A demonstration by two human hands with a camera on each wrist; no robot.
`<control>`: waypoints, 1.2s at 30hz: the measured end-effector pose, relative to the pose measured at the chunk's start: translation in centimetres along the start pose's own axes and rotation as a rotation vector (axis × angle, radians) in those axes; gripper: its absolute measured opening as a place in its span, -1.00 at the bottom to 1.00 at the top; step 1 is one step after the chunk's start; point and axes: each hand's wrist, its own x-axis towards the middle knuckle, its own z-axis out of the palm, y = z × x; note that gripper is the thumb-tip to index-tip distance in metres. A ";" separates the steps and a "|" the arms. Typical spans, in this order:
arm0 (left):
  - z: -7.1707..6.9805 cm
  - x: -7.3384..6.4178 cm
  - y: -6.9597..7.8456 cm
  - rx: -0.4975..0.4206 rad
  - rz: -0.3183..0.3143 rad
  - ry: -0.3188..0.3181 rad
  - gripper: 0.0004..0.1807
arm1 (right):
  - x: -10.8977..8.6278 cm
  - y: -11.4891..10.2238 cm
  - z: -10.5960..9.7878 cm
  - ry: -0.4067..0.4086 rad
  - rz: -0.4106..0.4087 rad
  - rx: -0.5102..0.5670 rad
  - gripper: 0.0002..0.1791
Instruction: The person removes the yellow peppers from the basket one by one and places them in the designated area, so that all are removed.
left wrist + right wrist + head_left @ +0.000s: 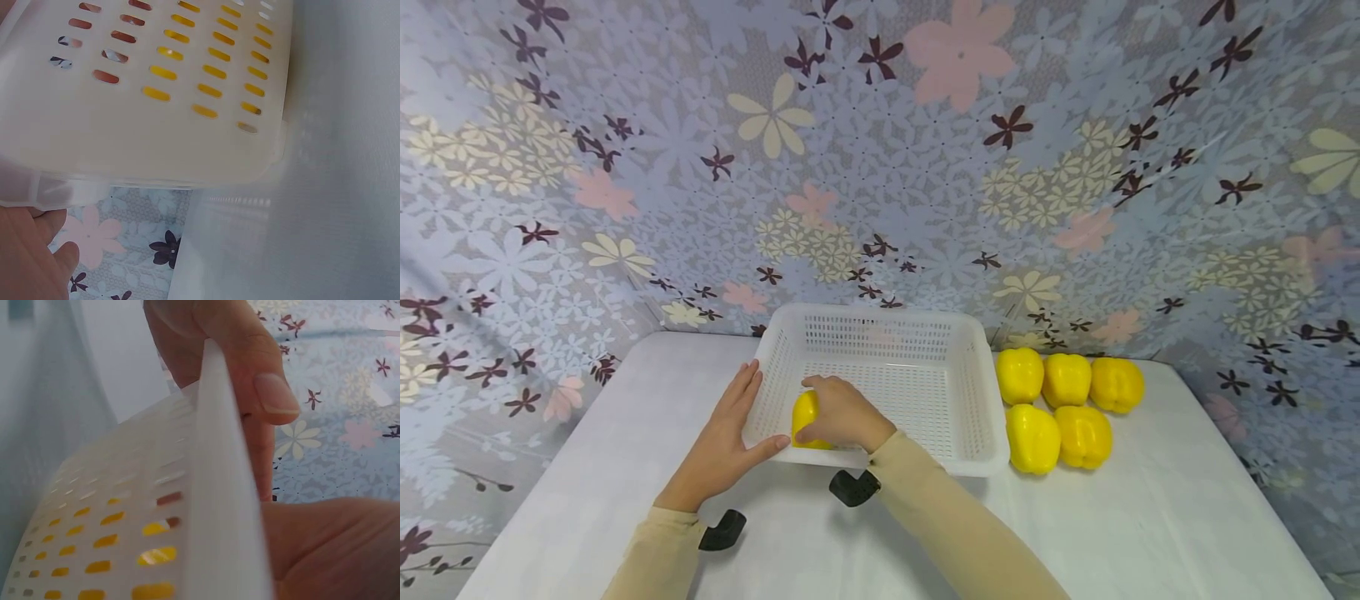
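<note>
A white slotted plastic basket (pixel 887 311) stands on the table. My right hand (pixel 848 414) reaches over its near wall and grips a yellow bell pepper (pixel 805 408) in the near left corner, its fingers partly covering the pepper. At that same corner my left hand (pixel 721 450) holds the basket, thumb over the near rim and fingers along the left side. In the left wrist view, yellow shows through the slots of the basket wall (pixel 137 137). The left thumb also laps over the basket rim (pixel 222 487) in the right wrist view.
Several yellow bell peppers (pixel 1067 379) sit in two rows right of the basket, the nearest ones close against its wall. A white cloth (pixel 1157 500) covers the table. Behind it hangs a floral-patterned backdrop (pixel 880 167). Black wrist-camera pieces (pixel 854 487) project beneath the wrists.
</note>
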 end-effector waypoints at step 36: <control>0.1 0.1 -0.3 0.001 -0.012 -0.004 0.12 | 0.4 0.3 1.0 0.015 -0.028 -0.229 -0.17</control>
